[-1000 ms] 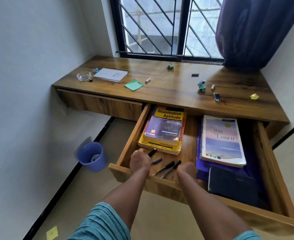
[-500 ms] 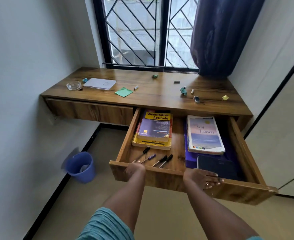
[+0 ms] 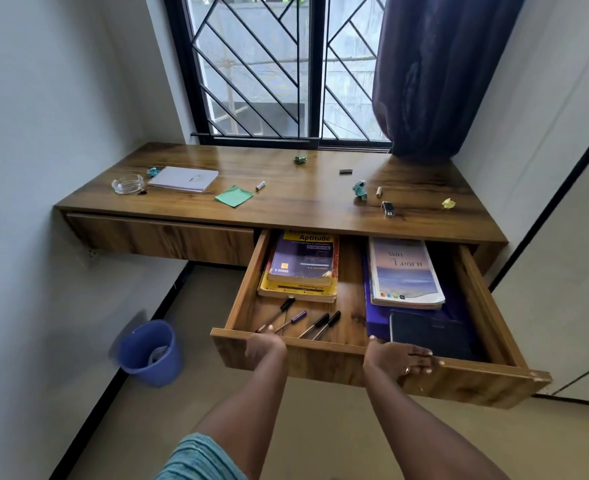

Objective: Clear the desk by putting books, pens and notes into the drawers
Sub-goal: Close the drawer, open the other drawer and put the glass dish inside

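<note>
The open drawer [image 3: 476, 386] was held at its front rim — left hand [image 3: 265, 348] hooked over it, right hand [image 3: 400, 358] laid flat. Pushed shut, fingers [image 3: 421, 360] could be pinched — books [image 3: 303, 265] and pens [image 3: 317, 325] lay inside.

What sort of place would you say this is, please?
Most likely a study corner in a home: a wooden desk sits under a barred window with a dark curtain, and its open drawer holds textbooks and pens.
</note>
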Available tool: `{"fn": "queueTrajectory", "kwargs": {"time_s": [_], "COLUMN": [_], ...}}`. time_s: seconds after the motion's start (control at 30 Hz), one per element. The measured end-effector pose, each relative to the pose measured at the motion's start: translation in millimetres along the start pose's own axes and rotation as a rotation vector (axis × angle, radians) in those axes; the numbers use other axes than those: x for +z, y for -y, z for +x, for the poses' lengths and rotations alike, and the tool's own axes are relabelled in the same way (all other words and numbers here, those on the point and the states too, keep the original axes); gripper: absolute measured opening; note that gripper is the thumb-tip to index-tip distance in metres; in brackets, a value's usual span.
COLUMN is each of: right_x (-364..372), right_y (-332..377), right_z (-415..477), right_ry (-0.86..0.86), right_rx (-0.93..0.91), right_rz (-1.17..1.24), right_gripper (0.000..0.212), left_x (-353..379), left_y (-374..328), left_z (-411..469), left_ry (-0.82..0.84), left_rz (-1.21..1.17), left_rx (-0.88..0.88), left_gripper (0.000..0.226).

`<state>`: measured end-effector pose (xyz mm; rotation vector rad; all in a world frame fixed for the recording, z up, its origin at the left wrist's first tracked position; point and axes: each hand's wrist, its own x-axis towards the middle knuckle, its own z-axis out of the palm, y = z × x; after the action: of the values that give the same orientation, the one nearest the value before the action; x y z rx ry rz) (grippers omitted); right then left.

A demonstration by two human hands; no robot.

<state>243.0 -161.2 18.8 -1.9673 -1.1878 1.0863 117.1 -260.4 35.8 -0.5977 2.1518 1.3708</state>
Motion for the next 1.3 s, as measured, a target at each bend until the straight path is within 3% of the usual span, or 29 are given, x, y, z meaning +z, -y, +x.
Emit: {"fn": "queueTrajectory", "kwargs": {"time_s": [0.2, 0.4, 0.5, 0.7, 0.93, 1.03, 1.13, 1.3], "right_x": [37, 69, 85, 111, 145, 159, 167, 182], "right_y": [33, 77, 91, 119, 159, 180, 198, 203], "right_z": [32, 67, 87, 126, 157, 168, 180, 192], "right_ry": [0.009, -0.002, 0.024, 0.087, 0.024, -0.016, -0.054, -0.050], "right_rx": [-0.016, 0.012, -0.002, -0.064, -0.039, -0.001, 0.039, 0.047], "right_rz": [0.048, 0.047, 0.029, 0.048, 0.149, 0.260, 0.319, 0.301], "right_gripper": [0.112, 0.110, 0.114, 0.106, 0.084, 0.089, 0.101, 0.104], "left_x": [29, 79, 105, 151, 191, 207, 231, 235], "left_y": [-43, -90, -114, -145, -184, -203, -212, -220], "left_z": [21, 38, 37, 53, 89, 98, 122, 113], "left_ry": [-0.017, -0.052, 0.036, 0.128, 0.156, 0.146, 0.121, 0.063], "left_rz": [-0.027, -0.216, -0.342, -0.330, -0.354, -0.363, -0.326, -0.358], "left_rx": [0.008, -0.034, -0.065, 0.036, 0.034, 0.037, 0.024, -0.018], "left_gripper": [0.039, 0.035, 0.036, 0.030, 0.044, 0.044, 0.067, 0.059]}}
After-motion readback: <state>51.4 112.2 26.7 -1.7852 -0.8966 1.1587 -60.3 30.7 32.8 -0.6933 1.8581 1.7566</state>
